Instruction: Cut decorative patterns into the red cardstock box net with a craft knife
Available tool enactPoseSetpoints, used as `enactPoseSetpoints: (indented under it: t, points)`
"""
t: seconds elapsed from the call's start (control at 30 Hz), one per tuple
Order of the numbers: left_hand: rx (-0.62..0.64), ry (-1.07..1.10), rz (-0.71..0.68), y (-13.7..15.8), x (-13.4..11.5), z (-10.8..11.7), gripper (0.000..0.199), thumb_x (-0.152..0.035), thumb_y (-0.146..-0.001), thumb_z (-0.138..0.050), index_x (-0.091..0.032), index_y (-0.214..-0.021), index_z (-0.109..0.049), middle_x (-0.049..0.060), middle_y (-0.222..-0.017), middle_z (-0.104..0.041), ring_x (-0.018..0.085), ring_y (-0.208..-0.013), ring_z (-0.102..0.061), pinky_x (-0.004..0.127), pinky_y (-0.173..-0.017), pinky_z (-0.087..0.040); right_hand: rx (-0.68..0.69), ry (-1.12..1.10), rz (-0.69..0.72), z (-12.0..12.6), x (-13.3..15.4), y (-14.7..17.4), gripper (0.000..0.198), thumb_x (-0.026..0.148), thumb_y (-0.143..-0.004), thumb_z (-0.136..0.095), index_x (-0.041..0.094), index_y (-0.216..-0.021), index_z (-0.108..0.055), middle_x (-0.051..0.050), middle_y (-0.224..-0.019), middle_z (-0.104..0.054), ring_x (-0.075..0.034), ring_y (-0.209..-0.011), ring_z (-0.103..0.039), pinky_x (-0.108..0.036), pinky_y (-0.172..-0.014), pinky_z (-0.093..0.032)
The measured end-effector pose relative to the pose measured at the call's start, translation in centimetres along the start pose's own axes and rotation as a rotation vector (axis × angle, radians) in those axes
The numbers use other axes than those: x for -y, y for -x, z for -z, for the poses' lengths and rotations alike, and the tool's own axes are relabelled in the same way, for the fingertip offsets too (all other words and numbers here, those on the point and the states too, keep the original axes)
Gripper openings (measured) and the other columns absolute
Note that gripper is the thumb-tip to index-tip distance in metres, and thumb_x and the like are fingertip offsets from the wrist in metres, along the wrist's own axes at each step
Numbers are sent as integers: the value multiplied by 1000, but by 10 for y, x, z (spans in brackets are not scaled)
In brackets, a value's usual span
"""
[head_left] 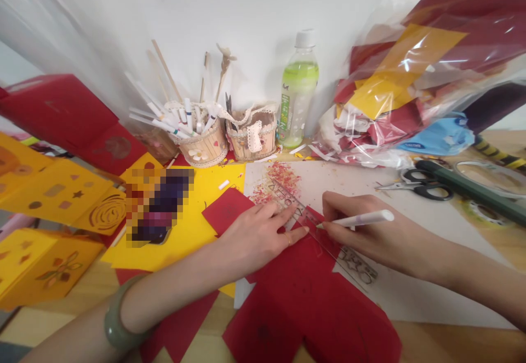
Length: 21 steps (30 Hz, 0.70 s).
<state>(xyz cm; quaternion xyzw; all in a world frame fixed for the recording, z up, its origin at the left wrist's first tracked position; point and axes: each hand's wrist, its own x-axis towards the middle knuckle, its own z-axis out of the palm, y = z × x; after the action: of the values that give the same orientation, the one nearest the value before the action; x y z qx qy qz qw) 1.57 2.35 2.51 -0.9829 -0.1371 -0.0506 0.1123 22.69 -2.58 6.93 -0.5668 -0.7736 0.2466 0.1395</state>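
My left hand point(261, 230) lies with its fingers spread, pressing a clear stencil ruler point(356, 264) against red card. The ruler runs slantwise across the red card point(296, 275), which is cut in a cross-like shape with folded panels. In my right hand point(361, 226) is a white marker pen point(365, 219), gripped between thumb and fingers. Its tip meets the card close to the ruler's edge; any line it leaves is too small to make out. White paper point(411, 275) lies under the card, with a patch of red and yellow shavings point(281, 174) beyond my hands.
Yellow sheets point(184, 253) and a blurred-out phone point(158, 209) lie left, near cut-out yellow boxes point(53, 270). Behind stand a basket of markers point(205, 146), another basket point(258, 138) and a green drink bottle point(298, 94). Scissors point(427, 183) and a plastic bag of scraps point(382, 105) are right.
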Motion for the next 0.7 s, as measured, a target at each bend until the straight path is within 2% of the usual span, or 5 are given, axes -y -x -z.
enactPoseSetpoints:
  t: [0.37, 0.7]
  points:
    - [-30, 11, -1, 1, -1, -3, 35, -24, -90, -53, -24, -125, -51, 12, -127, -52, 24, -104, -52, 37, -84, -46, 68, 11, 23, 2, 8, -5, 18, 14, -74, -43, 22, -61, -34, 6, -50, -43, -10, -45, -39, -24, -45, -28]
    - [-37, 7, -7, 0, 0, -2, 37, -21, -87, -57, -24, -123, -51, 11, -126, -51, 21, -96, -53, 33, -80, -46, 38, -29, 51, 1, 11, -26, 16, 14, -74, -43, 22, -63, -35, 6, -55, -40, -10, -50, -38, -24, -48, -29]
